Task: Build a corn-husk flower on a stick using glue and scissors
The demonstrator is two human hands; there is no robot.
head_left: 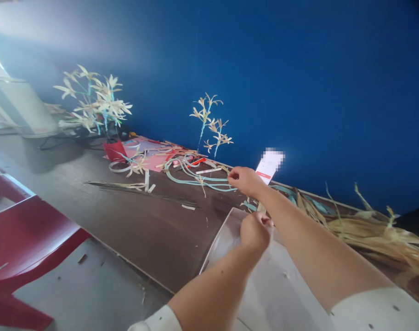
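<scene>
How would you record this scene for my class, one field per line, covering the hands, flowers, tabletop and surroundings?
Left hand: fingers curled; whether it holds anything is unclear
Right hand: fingers bent, close to pale blue cords; grip unclear
Potted flowers: cream petals, above a red pot
Slender flower stems: upright before the blue wall
Lit screen: beyond right wrist, partly pixelated
Dried leaves: heaped at picture right
Red seat: at picture left

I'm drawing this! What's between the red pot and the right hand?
The head view shows a pale flower, pink paper and blue cord between the pot and right hand.
</scene>
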